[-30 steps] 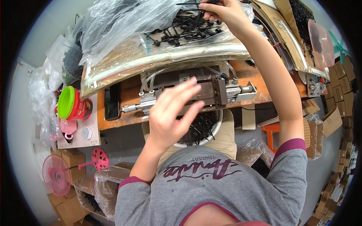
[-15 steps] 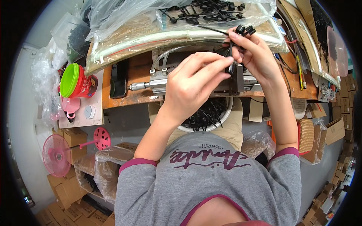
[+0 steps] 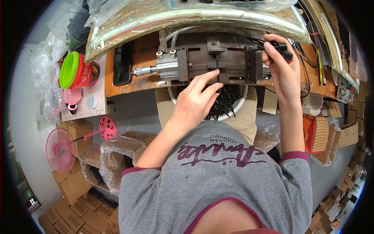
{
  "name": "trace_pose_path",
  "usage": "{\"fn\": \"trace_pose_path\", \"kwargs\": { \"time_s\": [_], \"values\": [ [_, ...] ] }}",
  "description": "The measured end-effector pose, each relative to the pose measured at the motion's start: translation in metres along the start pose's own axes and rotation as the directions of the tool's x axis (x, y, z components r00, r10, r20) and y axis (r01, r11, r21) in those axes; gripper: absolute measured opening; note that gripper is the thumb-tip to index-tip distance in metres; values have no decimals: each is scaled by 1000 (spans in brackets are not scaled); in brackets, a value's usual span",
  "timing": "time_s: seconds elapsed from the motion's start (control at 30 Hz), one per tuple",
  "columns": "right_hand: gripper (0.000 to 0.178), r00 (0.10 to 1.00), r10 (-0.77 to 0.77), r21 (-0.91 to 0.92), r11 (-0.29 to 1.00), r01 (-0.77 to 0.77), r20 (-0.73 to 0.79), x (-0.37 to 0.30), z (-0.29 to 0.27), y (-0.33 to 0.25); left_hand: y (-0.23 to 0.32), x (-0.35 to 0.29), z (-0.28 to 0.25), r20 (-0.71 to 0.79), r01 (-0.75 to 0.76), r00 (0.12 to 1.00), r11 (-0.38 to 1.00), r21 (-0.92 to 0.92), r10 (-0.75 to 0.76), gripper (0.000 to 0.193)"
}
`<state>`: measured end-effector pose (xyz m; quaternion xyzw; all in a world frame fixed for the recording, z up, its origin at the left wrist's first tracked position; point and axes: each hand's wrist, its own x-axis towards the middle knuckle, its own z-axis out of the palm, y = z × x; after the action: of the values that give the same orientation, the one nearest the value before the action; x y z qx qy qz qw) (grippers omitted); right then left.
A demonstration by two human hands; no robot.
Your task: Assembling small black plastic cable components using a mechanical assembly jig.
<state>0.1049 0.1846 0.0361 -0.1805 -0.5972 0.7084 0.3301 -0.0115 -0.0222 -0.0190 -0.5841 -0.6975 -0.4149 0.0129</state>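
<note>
My right hand (image 3: 283, 64) is closed around several thin black plastic stems with knobbed heads (image 3: 283, 47), held over the right of the bench. Toward the middle, my left hand (image 3: 196, 95) has its fingers apart. Its fingertips are right by a black stem (image 3: 219, 62) that sits in the dark metal fixture (image 3: 231, 58); whether they touch it I cannot tell. Below, a white-rimmed basin (image 3: 244, 97) full of similar black stems (image 3: 223, 104) rests between my legs.
A silver pneumatic cylinder (image 3: 167, 67) with clear hoses joins the fixture's left side. Beside it lies a dark phone (image 3: 123, 62). A red and green bucket (image 3: 80, 70) stands further left, above a pink fan (image 3: 61, 150). Plastic-wrapped material (image 3: 187, 19) borders the bench's far side.
My left hand has come down to the fixture, where a black stem now sits. My right hand has moved right with its bunch of stems, uncovering the fixture. The view has shifted.
</note>
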Motion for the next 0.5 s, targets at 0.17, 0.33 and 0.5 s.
{"fn": "trace_pose_path", "kwargs": {
  "time_s": [0.17, 0.33, 0.5],
  "values": [
    [21, 984, -147, -265, 957, 117, -96, -21, 13, 3, -11, 1, 18, 71, -119, 992, 948, 297, 103, 23],
    [27, 971, -226, -318, 929, 190, -82, -33, 10, 8, -5, 11, 19, 107, -99, 992, 916, 388, 62, 24],
    [27, 919, -392, -483, 812, 327, -37, -42, 11, 17, -7, 13, 18, 148, -61, 989, 926, 372, 6, 23]
  ]
}}
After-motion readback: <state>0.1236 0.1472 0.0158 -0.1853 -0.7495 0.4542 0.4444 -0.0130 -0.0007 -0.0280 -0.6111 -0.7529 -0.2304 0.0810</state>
